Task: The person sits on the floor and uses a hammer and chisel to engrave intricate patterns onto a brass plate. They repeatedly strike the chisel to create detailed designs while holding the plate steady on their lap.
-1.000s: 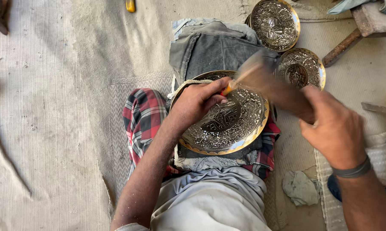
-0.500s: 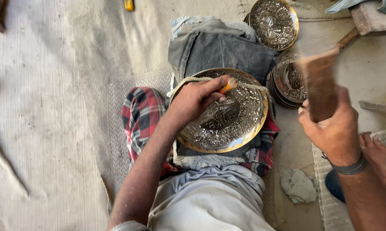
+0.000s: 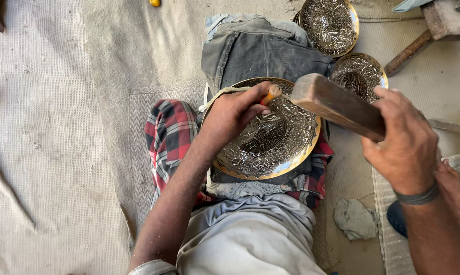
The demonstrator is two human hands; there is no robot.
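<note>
Left hand (image 3: 230, 114) grips an orange-tipped punch (image 3: 271, 94), apparently touching the engraved plate (image 3: 281, 147); right hand (image 3: 406, 142) closed around a raised mallet (image 3: 337, 106)

Left hand (image 3: 230, 114): we see it resting on the engraved brass plate (image 3: 271, 137), fingers closed around an orange-topped chisel (image 3: 271, 93).
Right hand (image 3: 408, 147): it grips a wooden mallet (image 3: 337, 106), raised above the plate's right edge.
Plate: it lies on our lap, over plaid cloth (image 3: 171, 135).
Beyond: we see folded grey denim (image 3: 260, 51) and two more engraved plates (image 3: 328, 25), (image 3: 360, 71).
Floor: a crumpled grey rag (image 3: 355, 219) lies nearby.
</note>
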